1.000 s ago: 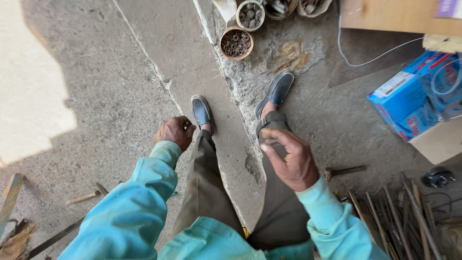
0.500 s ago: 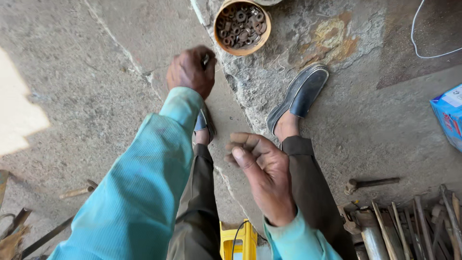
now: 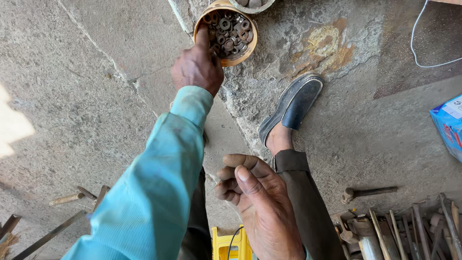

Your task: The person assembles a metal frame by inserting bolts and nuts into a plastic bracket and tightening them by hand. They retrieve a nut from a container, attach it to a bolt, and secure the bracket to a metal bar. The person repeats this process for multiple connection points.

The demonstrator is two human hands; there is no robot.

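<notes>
My left hand (image 3: 197,65), in a turquoise sleeve, is stretched forward to a round yellow tub (image 3: 228,30) full of rusty washers and nuts. Its fingers rest on the tub's near left rim, and I cannot tell whether they pinch a piece. My right hand (image 3: 255,197) hovers low near my right knee, palm up, fingers curled in with the thumb pressed over them. Nothing shows inside it. My right foot in a dark slip-on shoe (image 3: 291,106) rests on the concrete floor below the tub.
A second tub (image 3: 252,4) sits behind the first at the top edge. Rusty rods and a hammer (image 3: 368,192) lie at the lower right, a blue box (image 3: 450,125) at the right edge, a white cable (image 3: 426,43) top right. Metal bars (image 3: 53,231) lie lower left, a yellow object (image 3: 231,243) below.
My left hand has reached forward from beside my left foot up to the tub of washers. The view has tipped forward and closer. My right hand has stayed low and curled.
</notes>
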